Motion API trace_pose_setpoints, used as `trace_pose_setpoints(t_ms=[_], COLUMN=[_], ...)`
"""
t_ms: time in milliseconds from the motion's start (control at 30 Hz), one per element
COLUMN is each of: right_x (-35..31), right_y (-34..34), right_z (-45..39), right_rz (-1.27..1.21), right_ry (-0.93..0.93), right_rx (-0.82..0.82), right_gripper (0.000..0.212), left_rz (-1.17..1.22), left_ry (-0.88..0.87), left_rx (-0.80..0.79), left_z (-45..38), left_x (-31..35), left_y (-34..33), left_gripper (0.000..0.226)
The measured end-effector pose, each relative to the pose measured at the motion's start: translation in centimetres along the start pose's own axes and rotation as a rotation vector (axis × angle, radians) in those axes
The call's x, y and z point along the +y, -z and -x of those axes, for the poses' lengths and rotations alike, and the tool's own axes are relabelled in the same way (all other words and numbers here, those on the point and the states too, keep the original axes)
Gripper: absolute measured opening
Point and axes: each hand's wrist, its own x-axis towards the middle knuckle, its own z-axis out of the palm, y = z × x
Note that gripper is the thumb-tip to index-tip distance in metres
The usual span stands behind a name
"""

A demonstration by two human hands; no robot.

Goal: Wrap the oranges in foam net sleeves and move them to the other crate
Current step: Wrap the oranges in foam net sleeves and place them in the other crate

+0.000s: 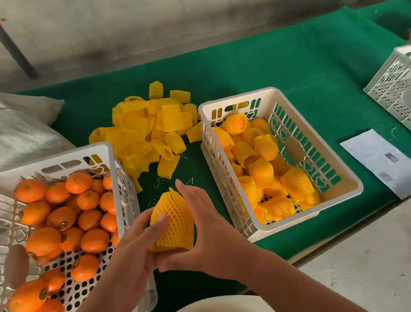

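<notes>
Sitting left of the green mat's [278, 59] middle, a white crate [52, 158] holds bare oranges [42, 241], and just right of it the left hand [131, 252] and right hand [205, 232] cup a yellow foam net sleeve [172, 222] between them, fingers curved around it. Whatever fruit is inside is hidden, so I can't be sure. Behind the hands lies a heap of empty sleeves [148, 130], and further right a second crate [345, 194] holds wrapped oranges [262, 171].
</notes>
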Motion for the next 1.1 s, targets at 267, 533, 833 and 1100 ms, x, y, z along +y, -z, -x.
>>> trace_pose_setpoints(t_ms=[267, 533, 833, 1100], right_x=[1.7, 3.4, 12.7, 16.5], right_y=[2.4, 8.7, 13.1, 11.6], right_z=[-0.3, -1.6, -9.9, -11.8], right_rz=[-0.531, -0.582, 0.026, 0.194], right_ry=[-0.37, -0.355, -0.525, -0.651], right_rx=[0.084, 0.415, 0.567, 0.407], right_gripper=[0.072, 0.062, 0.087, 0.084], left_rz=[-0.137, -1.258, -1.807, -1.724], left_ry=[-0.081, -0.412, -0.482, -0.521], left_rx=[-0.057, 0.259, 0.351, 0.387], left_z=[-0.7, -1.0, -3.2, -3.5], left_x=[-0.2, -0.1, -6.4, -7.1], left_y=[-3.7, 0.7, 6.3, 6.9], left_gripper=[0.044, 0.064, 0.081, 0.053])
